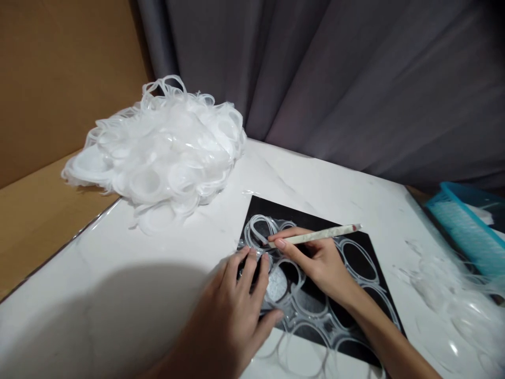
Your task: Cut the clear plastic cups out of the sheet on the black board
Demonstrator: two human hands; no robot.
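My left hand (239,308) lies with its fingers spread on a clear plastic sheet (291,310) patterned with white-edged ring outlines. Under the sheet is a black mat (262,207), and part of the sheet overhangs its near edge. A pale, mottled pen-like tool (319,235) is pinched in my right hand (325,266). It slants down to the left, its tip at a ring outline near the mat's far left corner; the tip itself is too small to make out. A whitish disc (276,284) shows inside one ring beside my left fingers.
A large heap of white, ring-shaped plastic pieces (185,147) stands at the back left of the white table (158,273). More clear plastic pieces (469,316) lie at the right, near a blue basket (461,231). A grey curtain (315,79) hangs behind, a brown panel (59,79) at left.
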